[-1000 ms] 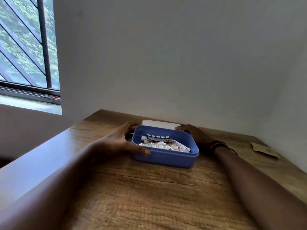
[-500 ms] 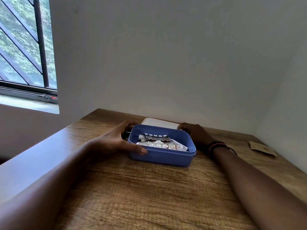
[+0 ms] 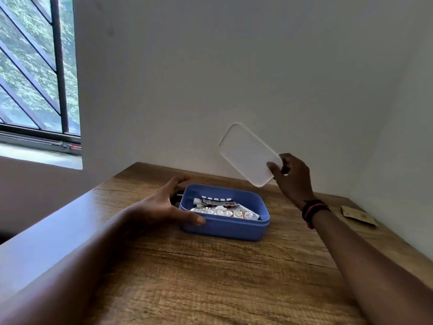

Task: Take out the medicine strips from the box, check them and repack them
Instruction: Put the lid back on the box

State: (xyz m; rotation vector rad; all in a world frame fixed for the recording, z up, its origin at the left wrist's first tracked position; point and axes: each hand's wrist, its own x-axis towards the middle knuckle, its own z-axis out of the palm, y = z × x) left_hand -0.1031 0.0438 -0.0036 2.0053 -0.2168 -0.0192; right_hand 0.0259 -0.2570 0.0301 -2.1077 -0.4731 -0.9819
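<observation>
A blue plastic box (image 3: 234,227) sits open on the wooden table, with several silver medicine strips (image 3: 220,210) lying inside. My left hand (image 3: 164,205) grips the box's left end, thumb on the front wall and fingers spread behind it. My right hand (image 3: 293,177) is raised above and to the right of the box. It pinches the white lid (image 3: 248,152) by its lower right corner, and the lid hangs tilted in the air before the wall.
The wooden table (image 3: 234,277) fits into a corner, with walls behind and to the right. A small brown card (image 3: 358,215) lies at the table's far right. A barred window (image 3: 35,78) is at the upper left.
My right hand has picked up the white lid from behind the box and lifted it up and to the right. My left hand stays on the box.
</observation>
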